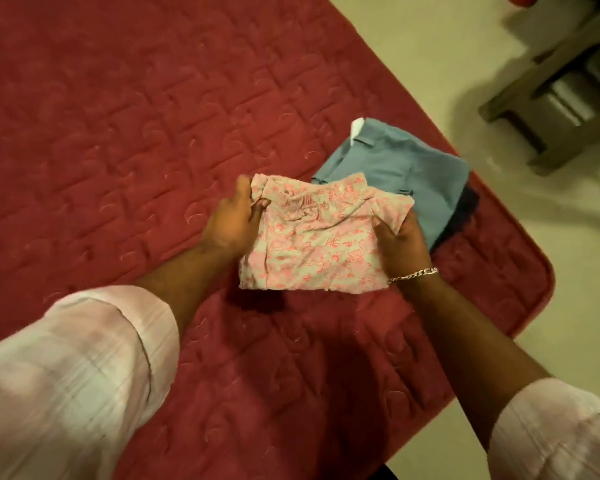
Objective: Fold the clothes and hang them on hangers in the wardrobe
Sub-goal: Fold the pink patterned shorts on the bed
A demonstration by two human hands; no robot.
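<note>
Holding folded floral garment (317, 242) between left hand (231, 221), right hand (404, 242), each grip pinching an edge

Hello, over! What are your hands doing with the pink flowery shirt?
Left hand, right hand grip folded pink shirt. Blue garment stacked behind. Nothing blocking.

A red quilted bed cover (118, 133) fills most of the frame, with pale cream floor (430, 64) and a dark wooden stool (565, 95) at upper right.
</note>
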